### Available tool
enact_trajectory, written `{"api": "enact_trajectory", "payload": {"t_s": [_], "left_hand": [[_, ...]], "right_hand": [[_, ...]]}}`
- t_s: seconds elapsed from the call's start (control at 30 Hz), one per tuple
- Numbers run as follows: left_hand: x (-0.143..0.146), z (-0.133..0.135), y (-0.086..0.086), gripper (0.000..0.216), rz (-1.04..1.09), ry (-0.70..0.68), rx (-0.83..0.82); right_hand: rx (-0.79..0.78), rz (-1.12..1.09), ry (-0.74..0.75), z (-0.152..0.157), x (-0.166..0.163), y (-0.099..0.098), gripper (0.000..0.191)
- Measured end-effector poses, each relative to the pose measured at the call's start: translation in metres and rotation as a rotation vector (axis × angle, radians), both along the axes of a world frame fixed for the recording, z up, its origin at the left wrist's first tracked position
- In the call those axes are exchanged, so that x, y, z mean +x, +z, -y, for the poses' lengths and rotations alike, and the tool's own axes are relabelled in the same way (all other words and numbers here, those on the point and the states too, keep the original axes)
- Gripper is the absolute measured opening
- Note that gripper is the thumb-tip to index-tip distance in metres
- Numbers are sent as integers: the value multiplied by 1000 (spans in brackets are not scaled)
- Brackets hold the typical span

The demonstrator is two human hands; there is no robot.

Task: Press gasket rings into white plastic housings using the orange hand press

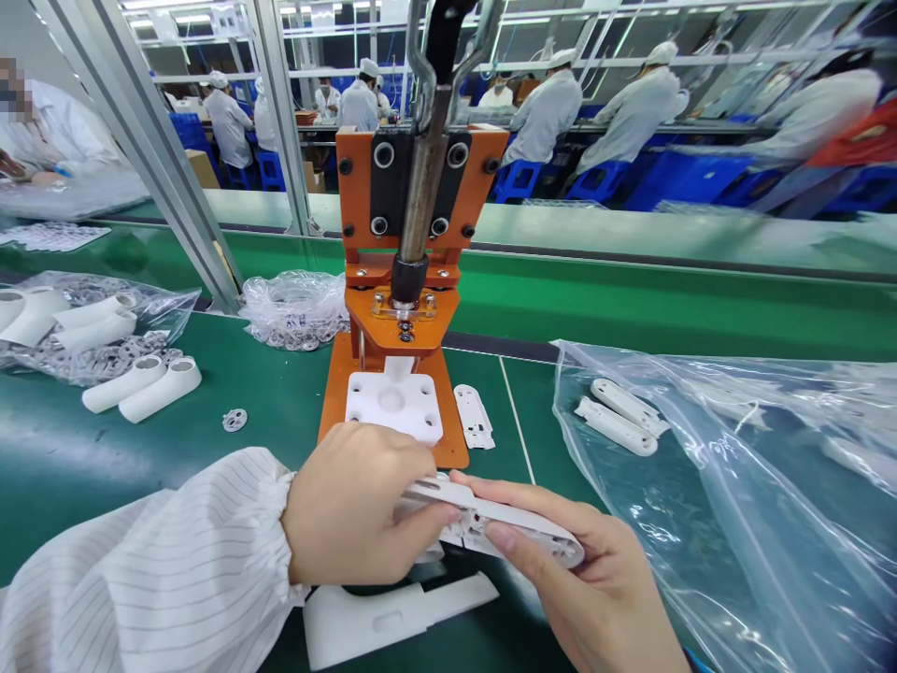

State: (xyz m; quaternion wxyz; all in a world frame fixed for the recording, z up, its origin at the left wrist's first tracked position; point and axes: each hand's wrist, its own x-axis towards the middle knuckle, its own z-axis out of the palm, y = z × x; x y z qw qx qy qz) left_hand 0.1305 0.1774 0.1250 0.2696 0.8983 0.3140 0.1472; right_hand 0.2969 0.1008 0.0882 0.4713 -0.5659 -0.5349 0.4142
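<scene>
Both my hands grip a long white plastic housing (519,522), tilted so that its inner side with small moulded details shows. My left hand (368,500) is closed around its left end, thumb along the inner face. At the right end, the fingers of my right hand (595,561) wrap behind it while the thumb presses on the front. Below my hands lies a white handle-shaped shell (392,617) with an oval slot. Just beyond them stands an orange toggle press (403,308) with a white block (392,404) on its base.
A flat white part (475,416) lies beside the press. Right is a clear bag (701,505) with white parts (623,421). Left are white tubular pieces (161,388), a small grey disc (234,420) and bagged parts (298,308). Co-workers (550,107) sit beyond the green conveyor (631,299).
</scene>
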Motion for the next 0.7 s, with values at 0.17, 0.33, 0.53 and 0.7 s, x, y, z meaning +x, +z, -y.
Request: {"api": "enact_trajectory", "payload": {"t_s": [0.17, 0.33, 0.53, 0.7], "left_hand": [[0, 4, -7, 26, -8, -52, 74], [0, 7, -10, 22, -67, -123, 98], [0, 11, -16, 18, -91, -71, 229], [7, 12, -18, 17, -147, -84, 251]], "right_hand": [[-75, 86, 90, -4, 0, 10, 21], [-115, 201, 221, -2, 2, 8, 21], [40, 225, 294, -4, -4, 12, 21], [55, 309, 135, 0, 2, 5, 19]]}}
